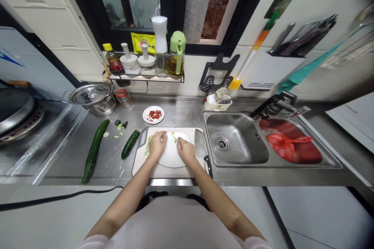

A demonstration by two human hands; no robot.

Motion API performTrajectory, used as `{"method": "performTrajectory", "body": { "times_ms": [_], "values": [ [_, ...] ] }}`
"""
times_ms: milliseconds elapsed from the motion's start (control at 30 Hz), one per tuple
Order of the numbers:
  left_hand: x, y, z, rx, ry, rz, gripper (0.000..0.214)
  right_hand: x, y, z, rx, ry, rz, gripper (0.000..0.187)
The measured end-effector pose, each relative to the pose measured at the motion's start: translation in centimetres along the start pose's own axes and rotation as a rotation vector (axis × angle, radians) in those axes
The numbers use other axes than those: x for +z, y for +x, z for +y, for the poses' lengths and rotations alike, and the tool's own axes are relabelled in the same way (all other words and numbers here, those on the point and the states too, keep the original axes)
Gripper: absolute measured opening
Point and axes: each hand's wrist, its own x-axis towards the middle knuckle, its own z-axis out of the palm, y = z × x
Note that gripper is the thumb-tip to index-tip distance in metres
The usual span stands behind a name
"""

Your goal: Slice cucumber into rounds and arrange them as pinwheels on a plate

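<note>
A white plate [171, 155] lies on the cutting board [157, 172], with a few pale green cucumber slices [174, 137] near its far edge. My left hand [157, 144] is over the plate's left side, fingers curled together; anything inside them is hidden. Beside that hand, more cucumber slices [147, 148] lie in a row on the board. My right hand [186, 151] is over the plate's right side, fingertips pinched close to the slices; what they hold is too small to tell. A kitchen knife [200, 144] rests along the board's right side, its black handle toward me.
Left of the board lie a cut cucumber [130, 144], a long whole cucumber [95, 151] and scraps [120, 125]. Behind stands a small plate of chopped red pieces [154, 115]. A lidded pot [97, 99] is back left; the sink [238, 140] adjoins the board's right.
</note>
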Motion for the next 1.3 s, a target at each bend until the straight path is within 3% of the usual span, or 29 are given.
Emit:
{"method": "performTrajectory", "body": {
  "times_ms": [233, 400, 600, 900, 1300],
  "values": [
    [-4.7, -5.0, -6.6, -0.272, -0.113, 0.150, 0.038, -1.6, -3.5, 5.5, 0.185, 0.310, 0.259, 0.048],
    [-5.7, -7.8, -9.9, -0.386, -0.072, 0.169, 0.037, -2.3, -5.4, 8.7, 0.229, 0.446, 0.408, 0.055],
    [-5.4, -8.9, -9.2, -0.388, 0.021, 0.110, 0.033, -1.8, -6.5, 9.1, 0.206, 0.497, 0.439, 0.057],
    [-4.8, -8.5, -7.3, -0.397, 0.266, 0.050, 0.038, -0.8, -7.4, 8.5, 0.154, 0.548, 0.405, 0.052],
    [-3.8, -8.1, -6.8, -0.383, 0.296, 0.029, 0.032, -0.7, -8.3, 8.8, 0.186, 0.544, 0.389, 0.052]
  ]
}}
